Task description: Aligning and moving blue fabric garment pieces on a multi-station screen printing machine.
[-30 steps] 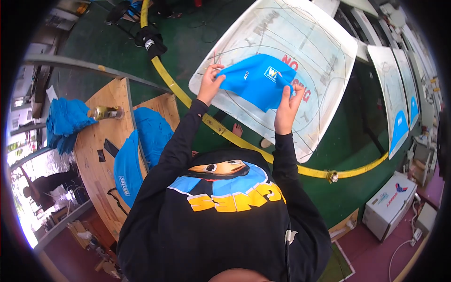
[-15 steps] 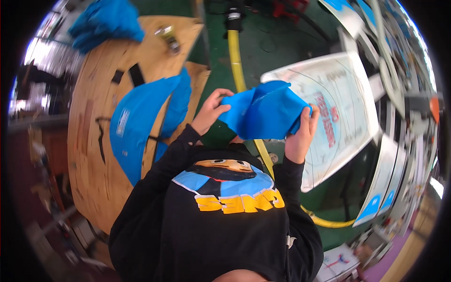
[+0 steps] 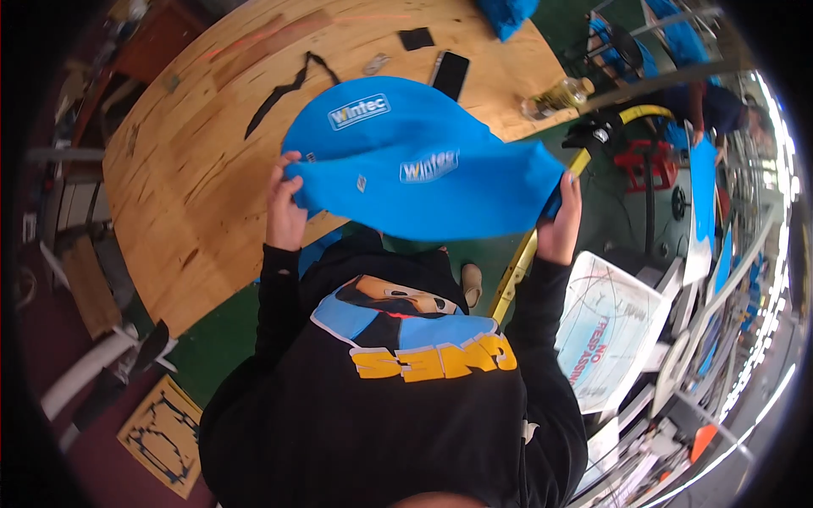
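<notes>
The fingers of your left hand (image 3: 286, 218) pinch one end of the cloth (image 3: 398, 203); at the other end your right hand (image 3: 561, 229) grips with its thumb in front, the rest mostly hidden. The cloth spans the near edge of the table (image 3: 186, 186), its right end out past the wood, partly covering a second cloth (image 3: 402, 123). Should the right grip slip, that unsupported end could drop toward the floor (image 3: 229, 339). Dragging low could rumple the second cloth or push the phone (image 3: 450, 76); a wide rightward swing could topple the bottle (image 3: 556, 99) near the right corner.
</notes>
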### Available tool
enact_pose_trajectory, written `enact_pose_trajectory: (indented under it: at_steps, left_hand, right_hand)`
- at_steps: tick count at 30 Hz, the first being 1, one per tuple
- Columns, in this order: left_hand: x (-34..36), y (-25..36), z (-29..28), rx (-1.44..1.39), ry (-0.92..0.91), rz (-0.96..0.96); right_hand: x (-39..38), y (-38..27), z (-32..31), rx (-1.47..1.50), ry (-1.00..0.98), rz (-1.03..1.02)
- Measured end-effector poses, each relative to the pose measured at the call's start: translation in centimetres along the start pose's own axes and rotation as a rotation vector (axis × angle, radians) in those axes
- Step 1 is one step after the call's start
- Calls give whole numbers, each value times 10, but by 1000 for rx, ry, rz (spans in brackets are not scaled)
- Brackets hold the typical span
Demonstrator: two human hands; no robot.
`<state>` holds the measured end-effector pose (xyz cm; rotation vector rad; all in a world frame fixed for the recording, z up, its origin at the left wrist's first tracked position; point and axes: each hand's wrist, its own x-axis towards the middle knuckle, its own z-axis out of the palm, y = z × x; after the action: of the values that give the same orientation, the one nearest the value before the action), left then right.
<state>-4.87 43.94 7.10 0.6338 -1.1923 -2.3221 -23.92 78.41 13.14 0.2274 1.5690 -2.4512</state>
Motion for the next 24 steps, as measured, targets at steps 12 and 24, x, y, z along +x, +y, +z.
enact_pose_trajectory:
  at_steps: [12, 24]
  left_hand:
    - [-1, -7, -91, 344, 343, 62]
    - [-1, -57, -136, 554, 448, -5]
  right_hand:
    - [148, 99, 50, -218, -228, 135]
    - [167, 155, 15, -568, -211, 6]
